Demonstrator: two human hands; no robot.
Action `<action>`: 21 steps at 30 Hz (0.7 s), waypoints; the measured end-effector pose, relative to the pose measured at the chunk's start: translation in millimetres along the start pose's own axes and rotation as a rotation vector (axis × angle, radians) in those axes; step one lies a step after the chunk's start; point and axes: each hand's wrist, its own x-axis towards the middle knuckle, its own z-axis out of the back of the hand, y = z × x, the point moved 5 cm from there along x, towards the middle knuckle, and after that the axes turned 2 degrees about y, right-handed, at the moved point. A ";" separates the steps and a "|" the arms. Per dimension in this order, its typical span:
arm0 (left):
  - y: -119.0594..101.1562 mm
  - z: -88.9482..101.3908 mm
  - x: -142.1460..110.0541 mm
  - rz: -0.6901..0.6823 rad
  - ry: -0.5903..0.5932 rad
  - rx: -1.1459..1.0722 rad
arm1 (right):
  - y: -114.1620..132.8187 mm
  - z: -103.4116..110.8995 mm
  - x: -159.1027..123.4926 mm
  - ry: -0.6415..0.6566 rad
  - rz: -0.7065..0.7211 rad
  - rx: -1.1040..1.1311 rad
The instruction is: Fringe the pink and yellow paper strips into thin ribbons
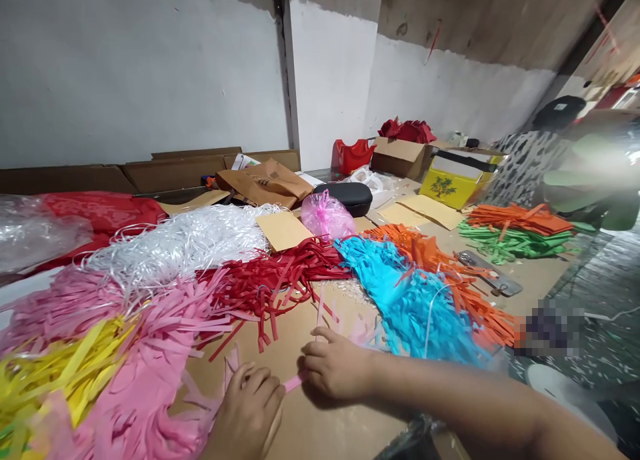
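Observation:
My left hand (pixel 253 407) is closed at the front of the cardboard-covered table, its fingers curled round a pink fabric strip (pixel 294 383). That strip runs across to my right hand (pixel 335 363), which is also closed on it, knuckles up. Pale pink ends stick out above both hands. Left of my left hand lies a heap of pink fringed strips (pixel 165 373). Blue fringed strips (pixel 415 300) lie just beyond my right forearm, and dark red strips (pixel 280 277) spread behind both hands. My fingertips are partly hidden.
Yellow strips (pixel 75 367) and white stringy material (pixel 185 243) lie to the left. Orange strips (pixel 440 260), a pink plastic bag (pixel 327 217) and a black case (pixel 345 197) sit farther back. A yellow box (pixel 450 183) and a cardboard box (pixel 397 159) stand near the wall.

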 end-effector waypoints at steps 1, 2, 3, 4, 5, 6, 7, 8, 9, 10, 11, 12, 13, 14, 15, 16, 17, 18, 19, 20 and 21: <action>0.4 0.1 1.5 0.008 0.004 -0.004 | -2.8 -2.7 2.3 0.033 -0.047 0.010; 0.8 0.5 2.5 0.010 0.008 -0.006 | -6.4 -4.3 4.1 0.064 -0.099 0.033; 1.0 1.2 2.9 0.004 0.011 -0.007 | -9.7 -4.6 5.4 0.095 -0.138 0.063; 1.0 1.7 2.9 -0.003 0.015 -0.006 | -12.0 -3.6 6.6 0.126 -0.155 0.091; 0.9 1.8 2.5 -0.010 0.023 -0.003 | -13.0 -1.4 8.0 0.156 -0.146 0.108; 0.5 1.6 2.0 -0.015 0.028 0.003 | -12.7 1.7 9.9 0.182 -0.118 0.106; 0.1 1.0 1.4 -0.018 0.033 0.010 | -12.0 5.0 12.3 0.204 -0.087 0.086; -0.3 -0.1 1.0 -0.018 0.039 0.017 | -11.3 7.6 15.1 0.228 -0.065 0.062; -0.5 -1.2 0.7 -0.015 0.042 0.025 | -10.7 9.1 18.2 0.250 -0.055 0.039; -0.3 -2.2 0.5 -0.010 0.041 0.033 | -9.9 9.7 21.3 0.268 -0.050 0.024; 0.1 -2.8 0.4 -0.007 0.034 0.039 | -8.8 9.1 24.0 0.282 -0.051 0.020; 0.7 -3.0 0.2 -0.005 0.024 0.043 | -7.9 7.8 26.0 0.287 -0.062 0.028; 1.5 -2.8 -0.1 -0.004 0.014 0.044 | -7.0 6.2 27.3 0.278 -0.082 0.042; 2.6 -2.2 -0.5 0.001 0.002 0.043 | -5.8 4.6 27.8 0.252 -0.099 0.058; 3.8 -1.5 -0.9 0.007 -0.007 0.041 | -4.4 3.1 27.7 0.210 -0.110 0.068; 4.8 -0.7 -1.4 0.015 -0.013 0.039 | -2.8 1.7 27.1 0.160 -0.113 0.070; 5.8 0.2 -1.9 0.027 -0.018 0.037 | -1.1 -0.1 26.3 0.113 -0.105 0.059; 6.5 1.0 -2.1 0.039 -0.018 0.036 | 0.8 -2.3 25.5 0.071 -0.087 0.038; 6.8 1.7 -2.3 0.050 -0.018 0.034 | 2.5 -4.9 25.0 0.039 -0.065 0.012; 6.7 2.4 -2.2 0.058 -0.018 0.034 | 3.6 -7.9 24.8 0.018 -0.050 -0.013; 6.1 3.0 -2.0 0.062 -0.018 0.033 | 4.3 -11.1 25.1 0.007 -0.042 -0.029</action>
